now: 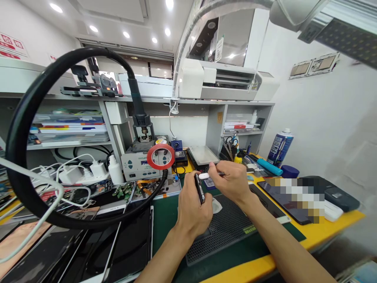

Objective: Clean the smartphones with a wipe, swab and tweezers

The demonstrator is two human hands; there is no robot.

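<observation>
While the left hand (193, 210) grips a dark phone (199, 188) edge-on, its fingers curled tight around the lower body, the right hand (232, 181) pinches a slim white-handled tool (206, 175) between thumb and forefinger. The tool's white end touches the phone's top edge. Both hands hover above a black perforated mat (226, 232) that lies on the green cover of the yellow bench (330, 232). Behind the hands, a red tape ring (160, 156) stands in front of a grey rework station (137, 163). A thick black hose (17, 129) loops wide at the left, and 1 blue spray can (281, 147) stands well apart at the right, by the wall.
</observation>
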